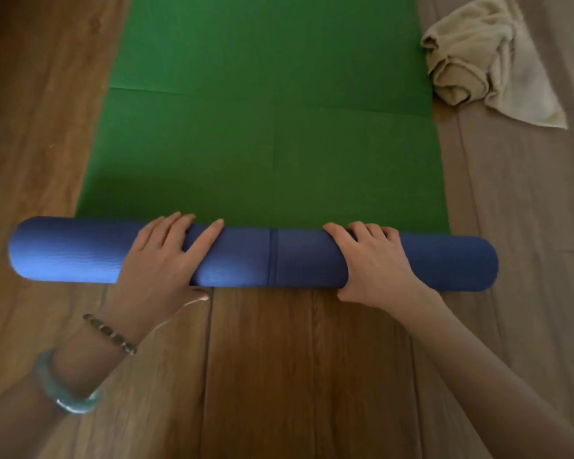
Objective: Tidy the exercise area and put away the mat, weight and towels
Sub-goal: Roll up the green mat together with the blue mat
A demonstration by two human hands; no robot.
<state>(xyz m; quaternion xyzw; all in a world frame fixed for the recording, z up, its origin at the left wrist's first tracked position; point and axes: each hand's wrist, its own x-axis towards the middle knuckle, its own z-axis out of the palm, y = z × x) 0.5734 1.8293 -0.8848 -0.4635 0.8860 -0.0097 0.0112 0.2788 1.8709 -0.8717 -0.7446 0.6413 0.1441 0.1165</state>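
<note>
Wooden floor [279, 376] fills the view. Across the centre, from 9 to 3 o'clock, the blue roll [298, 256] of the partly rolled mat [272, 127] is seen; the flat green part runs to 12 o'clock and is cut off by the frame. The left hand [166, 256] is pressed on the roll, fingers [209, 233] nearly straight. The right hand [375, 263] grips it, fingers curled over the far side, tips hidden. A crumpled towel [471, 58] lies at 1 o'clock, just beside the mat, partly cropped.
</note>
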